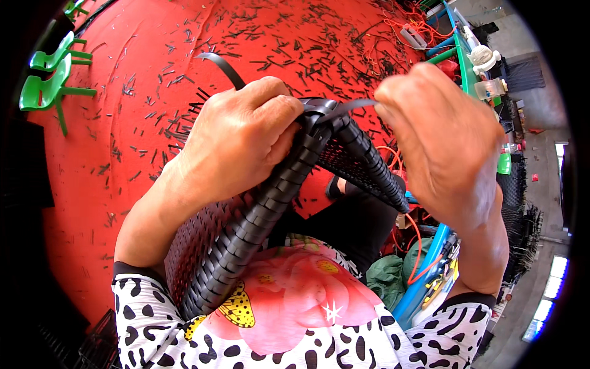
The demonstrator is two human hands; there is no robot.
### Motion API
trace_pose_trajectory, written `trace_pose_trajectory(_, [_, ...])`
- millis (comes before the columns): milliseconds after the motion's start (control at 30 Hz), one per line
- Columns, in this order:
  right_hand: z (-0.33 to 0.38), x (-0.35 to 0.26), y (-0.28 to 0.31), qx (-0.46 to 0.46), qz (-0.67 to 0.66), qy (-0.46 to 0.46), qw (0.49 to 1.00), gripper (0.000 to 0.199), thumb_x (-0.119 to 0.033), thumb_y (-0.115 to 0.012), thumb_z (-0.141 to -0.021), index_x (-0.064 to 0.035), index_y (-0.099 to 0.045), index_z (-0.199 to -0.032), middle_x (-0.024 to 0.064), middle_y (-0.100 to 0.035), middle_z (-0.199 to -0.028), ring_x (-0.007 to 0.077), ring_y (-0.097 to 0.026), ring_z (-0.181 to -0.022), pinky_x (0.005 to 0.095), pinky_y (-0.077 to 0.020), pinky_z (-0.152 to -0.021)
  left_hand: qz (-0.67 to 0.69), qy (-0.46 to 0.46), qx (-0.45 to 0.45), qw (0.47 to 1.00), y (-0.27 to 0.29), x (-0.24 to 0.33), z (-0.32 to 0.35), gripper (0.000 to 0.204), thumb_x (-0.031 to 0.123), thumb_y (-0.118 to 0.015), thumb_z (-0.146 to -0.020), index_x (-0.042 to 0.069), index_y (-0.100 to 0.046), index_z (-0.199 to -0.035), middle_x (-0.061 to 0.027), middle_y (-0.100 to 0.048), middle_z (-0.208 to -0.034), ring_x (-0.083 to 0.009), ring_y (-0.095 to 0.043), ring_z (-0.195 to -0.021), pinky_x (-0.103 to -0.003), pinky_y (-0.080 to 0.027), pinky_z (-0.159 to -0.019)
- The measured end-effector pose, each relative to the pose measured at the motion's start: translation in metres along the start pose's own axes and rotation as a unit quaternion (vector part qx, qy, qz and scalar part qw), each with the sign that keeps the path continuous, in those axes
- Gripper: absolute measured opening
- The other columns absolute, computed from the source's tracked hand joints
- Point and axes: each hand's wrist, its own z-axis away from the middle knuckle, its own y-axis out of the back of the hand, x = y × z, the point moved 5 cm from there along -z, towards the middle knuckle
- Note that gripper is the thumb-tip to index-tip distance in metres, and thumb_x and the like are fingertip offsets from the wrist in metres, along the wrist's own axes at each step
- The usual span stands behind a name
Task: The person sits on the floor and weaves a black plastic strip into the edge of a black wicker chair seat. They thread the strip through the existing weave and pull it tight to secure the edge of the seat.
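Red floor (153, 74), two green chairs (46, 77), one woven panel (246, 227)

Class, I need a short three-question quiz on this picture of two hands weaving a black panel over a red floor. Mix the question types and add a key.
1. True or false: the left hand grips the corner of the woven panel.
2. What does the right hand pinch? A) a green stool B) a black strip C) an orange cable
3. Fill in: the red floor is littered with short black ____.

Key: 1 true; 2 B; 3 offcuts.
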Motion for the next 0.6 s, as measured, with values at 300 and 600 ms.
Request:
trace_pose_trajectory(300, [0.000, -0.016, 0.013, 0.019, 0.034, 0.053, 0.998, 0.016, 0.004, -0.064, -0.065, 0.0015, -0.056, -0.078, 0.0116, -0.050, -0.068, 0.0288, -0.051, -0.054, 0.0346, -0.0390, -0.045, 0.003, 0.030, 0.068, 0.997, -0.009, 0.004, 0.010, 0.013, -0.005, -0.063, -0.072, -0.001, -0.061, -0.084, -0.0113, -0.060, -0.075, -0.0257, -0.061, -0.063, -0.032, -0.049, -0.057])
trace_pose_trajectory(600, [0.010, -0.011, 0.019, 0.007, 0.000, 0.005, 1.000, 0.013, 0.004, -0.064, -0.071, 0.0037, -0.056, -0.082, 0.0133, -0.053, -0.070, 0.0279, -0.055, -0.059, 0.0332, -0.0419, -0.049, 0.088, 0.026, 0.148, 0.985, -0.015, -0.007, 0.014, 0.009, 0.006, -0.069, -0.075, 0.002, -0.062, -0.078, -0.0096, -0.059, -0.071, -0.0247, -0.059, -0.058, -0.032, -0.047, -0.051])
